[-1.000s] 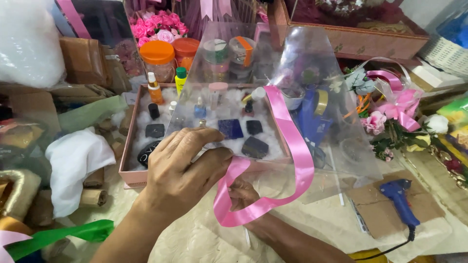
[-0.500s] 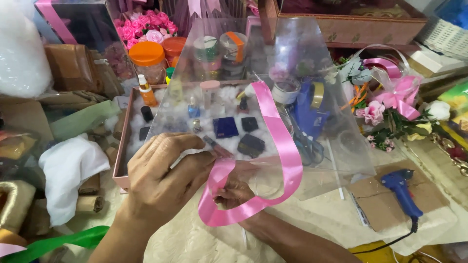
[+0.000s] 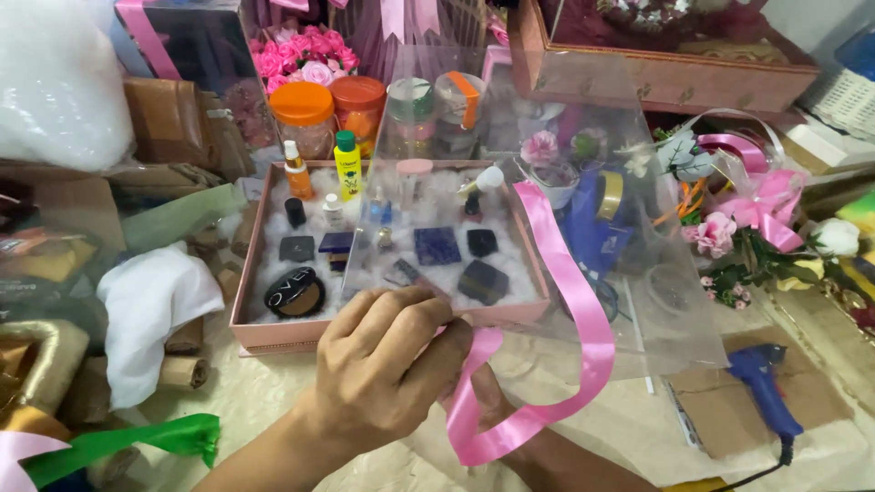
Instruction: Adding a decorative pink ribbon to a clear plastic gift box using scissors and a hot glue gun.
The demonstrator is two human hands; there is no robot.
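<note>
The pink ribbon (image 3: 570, 301) is a long shiny band that lies up the front of a clear plastic sheet (image 3: 547, 210) and curls into a loop low down, near the person's wrists. The left hand (image 3: 387, 364) is in front, its fingers curled and pressed together at the bottom edge of the sheet, where the ribbon's end seems to be pinched. The right hand (image 3: 488, 396) is mostly hidden behind the left hand and the ribbon, so I cannot tell how its fingers are set. Behind the sheet sits a pink box (image 3: 273, 335) with soft white fluff inside and small make-up things on it: a round black compact (image 3: 294, 293), dark little cases and small bottles. Two jars with orange lids (image 3: 330, 109) stand behind the box, with pink flowers (image 3: 296, 59) past them. A blue glue gun (image 3: 764, 392) lies on the table to the right, and a green ribbon (image 3: 118, 444) lies to the left. It looks like the step now is fixing the ribbon onto the clear sheet. I think the next move needs a steady pinch, so the ribbon stays flat and straight and does not slip on the smooth plastic.
</note>
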